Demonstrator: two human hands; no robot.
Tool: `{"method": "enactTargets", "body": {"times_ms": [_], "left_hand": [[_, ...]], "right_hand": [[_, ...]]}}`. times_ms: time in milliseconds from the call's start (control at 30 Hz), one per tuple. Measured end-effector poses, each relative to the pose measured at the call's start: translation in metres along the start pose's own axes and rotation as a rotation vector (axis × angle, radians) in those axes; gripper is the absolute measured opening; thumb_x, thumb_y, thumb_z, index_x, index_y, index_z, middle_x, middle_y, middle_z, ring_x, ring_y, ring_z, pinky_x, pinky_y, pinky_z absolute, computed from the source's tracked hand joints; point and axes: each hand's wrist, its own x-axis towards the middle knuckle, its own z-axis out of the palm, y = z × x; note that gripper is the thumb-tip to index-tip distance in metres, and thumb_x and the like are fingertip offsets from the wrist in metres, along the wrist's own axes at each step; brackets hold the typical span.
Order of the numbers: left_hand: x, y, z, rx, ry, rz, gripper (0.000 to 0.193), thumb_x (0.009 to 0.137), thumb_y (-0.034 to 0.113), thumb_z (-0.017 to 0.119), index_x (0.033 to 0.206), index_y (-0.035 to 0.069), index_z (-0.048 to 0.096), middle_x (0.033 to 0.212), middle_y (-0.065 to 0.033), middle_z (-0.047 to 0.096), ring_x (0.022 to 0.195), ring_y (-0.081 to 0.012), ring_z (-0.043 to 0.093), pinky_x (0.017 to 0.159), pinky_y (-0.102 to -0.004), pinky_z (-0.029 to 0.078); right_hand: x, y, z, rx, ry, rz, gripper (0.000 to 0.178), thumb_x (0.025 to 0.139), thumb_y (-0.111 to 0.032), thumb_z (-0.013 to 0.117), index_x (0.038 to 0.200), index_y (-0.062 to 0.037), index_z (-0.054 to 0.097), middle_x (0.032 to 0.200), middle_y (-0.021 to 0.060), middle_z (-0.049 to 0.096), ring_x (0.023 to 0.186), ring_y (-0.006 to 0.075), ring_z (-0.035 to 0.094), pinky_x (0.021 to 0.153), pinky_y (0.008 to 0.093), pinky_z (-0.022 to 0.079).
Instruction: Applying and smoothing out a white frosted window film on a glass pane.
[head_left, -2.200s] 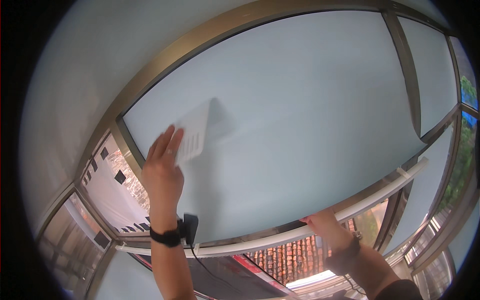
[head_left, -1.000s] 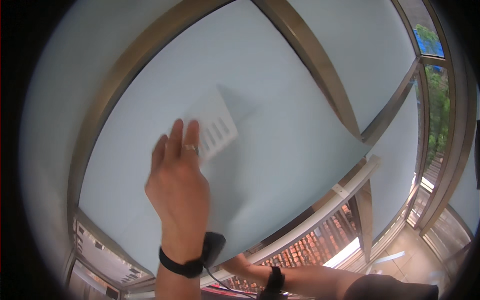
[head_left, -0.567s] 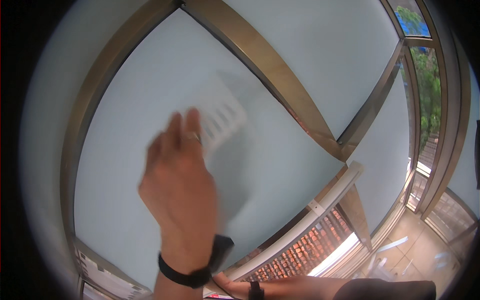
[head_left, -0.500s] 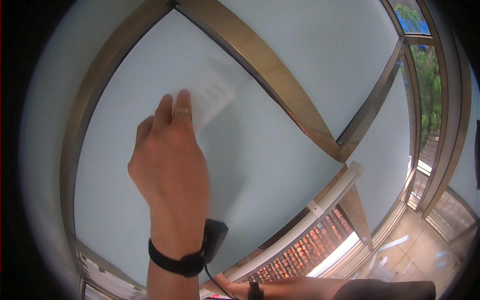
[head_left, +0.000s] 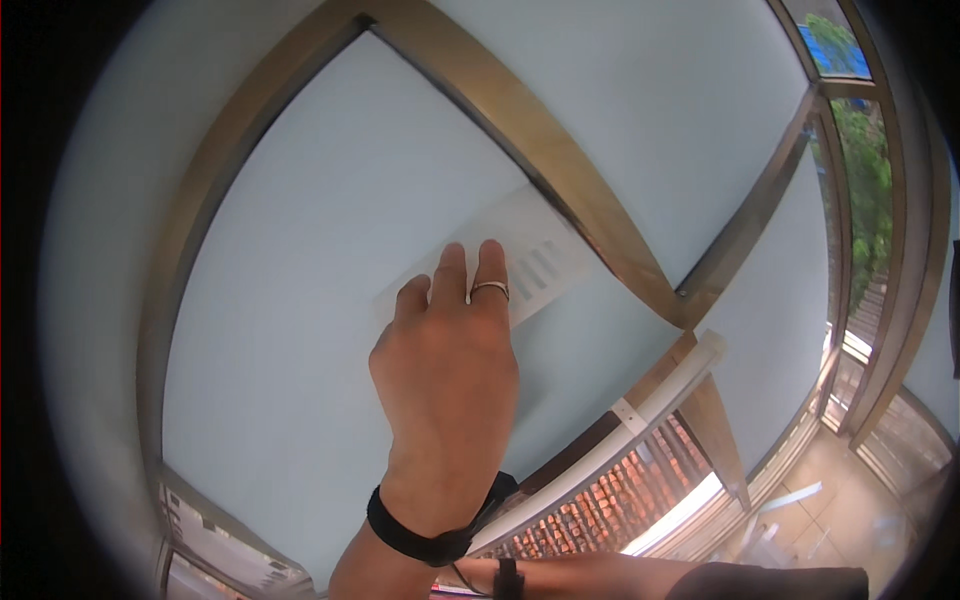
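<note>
My left hand (head_left: 445, 350) reaches up across a pale blue panel (head_left: 290, 270), its back toward me. Its fingers hold a flat translucent plastic scraper (head_left: 550, 265) with a row of slots, laid against the panel. The scraper's right end comes up to the brown metal frame strip (head_left: 560, 165). The thumb is hidden beneath the hand. Along the lower edge, my right arm (head_left: 610, 576) comes in from the right. My right hand (head_left: 477, 574) is mostly hidden behind the left wrist, near a pale rail, and its fingers do not show.
A pale rail (head_left: 590, 445) crosses below the panel, with tiled roofing (head_left: 600, 500) visible beyond it. More blue panels (head_left: 640, 110) in brown frames stand to the right. Lower right, a tiled floor (head_left: 800, 520) holds a pale strip (head_left: 790, 496) and loose clear scraps. Green foliage shows through a window (head_left: 860, 190).
My left hand has slid right and a little downward over the panel with the scraper, bringing it up to the frame strip. The right arm stays nearly in place.
</note>
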Motion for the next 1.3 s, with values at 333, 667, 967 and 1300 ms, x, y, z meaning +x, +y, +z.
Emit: {"method": "enactTargets", "body": {"times_ms": [333, 667, 967, 1300], "left_hand": [[-0.048, -0.056, 0.011, -0.114, 0.074, -0.119, 0.041, 0.080, 0.009, 0.059, 0.120, 0.001, 0.063, 0.108, -0.0132, 0.064, 0.099, -0.0294, 0.061, 0.083, -0.0383, 0.053], [-0.235, -0.242, -0.053, 0.254, 0.115, -0.434, 0.052, 0.076, -0.007, 0.053, 0.121, 0.014, 0.069, 0.122, -0.0084, 0.068, 0.108, -0.0289, 0.065, 0.092, -0.0390, 0.054], [-0.357, -0.344, -0.049, 0.067, 0.013, -0.677, 0.061, 0.069, -0.013, 0.053, 0.121, 0.014, 0.070, 0.122, -0.0065, 0.068, 0.103, -0.0298, 0.067, 0.085, -0.0371, 0.056], [-0.393, -0.355, -0.071, 0.010, -0.005, -0.680, 0.074, 0.062, -0.018, 0.051, 0.126, 0.017, 0.066, 0.124, -0.0077, 0.066, 0.111, -0.0305, 0.064, 0.096, -0.0370, 0.053]], "right_hand": [[0.016, 0.050, 0.040, 0.164, 0.168, 0.152, 0.023, 0.091, -0.014, 0.059, 0.108, 0.0003, 0.064, 0.101, 0.0161, 0.066, 0.100, 0.0298, 0.062, 0.090, 0.0433, 0.048], [0.017, 0.104, 0.050, -0.041, 0.189, 0.271, 0.024, 0.092, -0.013, 0.057, 0.111, 0.0006, 0.063, 0.101, 0.0193, 0.065, 0.098, 0.0311, 0.062, 0.088, 0.0448, 0.049], [0.019, 0.084, 0.016, -0.288, 0.114, 0.083, 0.019, 0.094, -0.015, 0.062, 0.112, -0.0065, 0.062, 0.102, 0.0052, 0.064, 0.089, 0.0185, 0.063, 0.071, 0.0297, 0.052], [0.038, 0.009, 0.014, 0.990, 0.427, 0.516, 0.006, 0.097, -0.015, 0.059, 0.100, -0.0167, 0.054, 0.088, -0.0032, 0.054, 0.069, 0.0088, 0.048, 0.054, 0.0246, 0.036]]}}
